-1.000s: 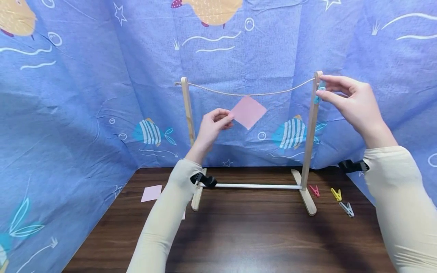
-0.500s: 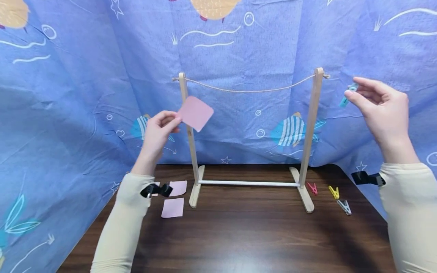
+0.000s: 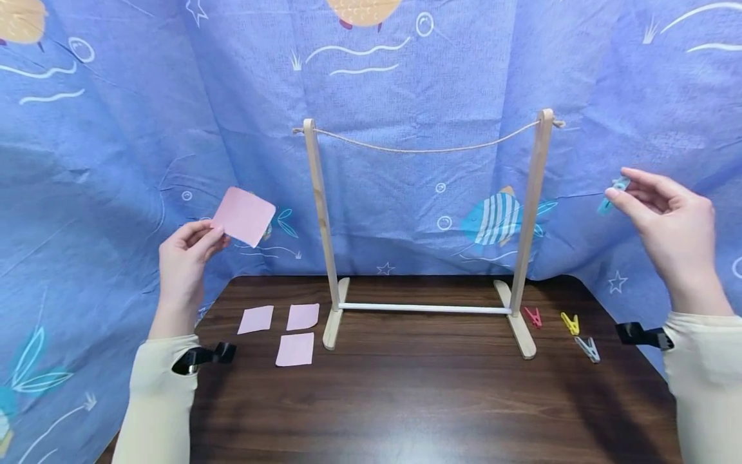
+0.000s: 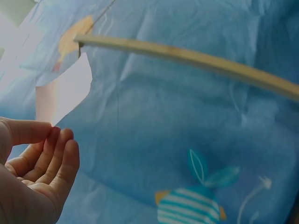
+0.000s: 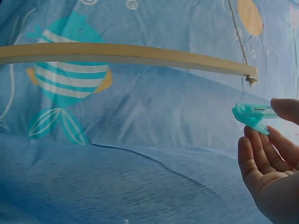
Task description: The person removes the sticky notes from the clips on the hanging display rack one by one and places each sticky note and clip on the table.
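By one corner, my left hand [image 3: 188, 261] pinches a square pink paper [image 3: 245, 217] between thumb and fingertips, raised left of the wooden stand. In the left wrist view that paper [image 4: 67, 88] curls a little above the thumb. My right hand [image 3: 675, 225] is raised right of the stand and pinches a teal clothespin [image 3: 614, 193]. The right wrist view shows the clothespin [image 5: 254, 115] between thumb and fingers. Between the hands stands the wooden frame [image 3: 530, 212], a thin string [image 3: 426, 151] sagging between its two post tops with nothing hanging from it.
Three pink paper squares [image 3: 295, 349] lie on the dark wooden table [image 3: 406, 399], left of the stand. Red [image 3: 533, 317], yellow [image 3: 570, 323] and grey clothespins [image 3: 588, 349] lie to its right. A white rod [image 3: 426, 309] joins the stand's feet. A blue patterned curtain [image 3: 406, 212] hangs behind.
My left hand has carried the pink paper left and down, from below the string to outside the left post. My right hand has moved right and down with the clothespin.
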Available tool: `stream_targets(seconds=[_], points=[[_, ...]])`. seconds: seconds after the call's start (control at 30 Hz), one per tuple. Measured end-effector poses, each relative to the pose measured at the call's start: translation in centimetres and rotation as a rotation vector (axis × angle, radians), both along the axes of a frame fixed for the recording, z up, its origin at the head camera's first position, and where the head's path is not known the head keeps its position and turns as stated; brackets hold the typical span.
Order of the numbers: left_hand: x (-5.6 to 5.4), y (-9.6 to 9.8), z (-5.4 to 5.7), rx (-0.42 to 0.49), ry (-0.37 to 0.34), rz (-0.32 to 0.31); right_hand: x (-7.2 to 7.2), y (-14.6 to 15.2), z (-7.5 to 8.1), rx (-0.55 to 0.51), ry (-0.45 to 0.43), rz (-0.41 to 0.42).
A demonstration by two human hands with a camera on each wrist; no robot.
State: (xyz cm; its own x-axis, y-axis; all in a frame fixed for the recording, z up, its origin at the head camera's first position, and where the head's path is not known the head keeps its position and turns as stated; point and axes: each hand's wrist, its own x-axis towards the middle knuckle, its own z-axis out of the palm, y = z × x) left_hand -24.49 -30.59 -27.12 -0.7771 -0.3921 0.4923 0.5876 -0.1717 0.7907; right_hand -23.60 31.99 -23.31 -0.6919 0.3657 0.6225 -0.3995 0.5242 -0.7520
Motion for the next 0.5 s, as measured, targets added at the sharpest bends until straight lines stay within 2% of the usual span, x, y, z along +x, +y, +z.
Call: stream_targets(seconds=[0.07, 0.2, 0.3, 0.5], points=[[0.4, -0.6, -0.6, 0.027, -0.029, 0.010, 0.0, 0.2, -0.6, 0.009, -0.018, 0.012], [0.9, -1.8, -2.0, 0.006, -0.124, 0.054, -0.1, 0.3, -1.8, 0.037, -0.047, 0.028], [0.9, -2.6, -3.4, -0.048, -0.203, 0.072, -0.2, 0.5, -2.8, 0.042, -0.066, 0.036], [0.6, -4.1, -6.2, -0.145, -0.307, 0.087, -0.4, 1.4, -5.5, 0.057, -0.127, 0.070]])
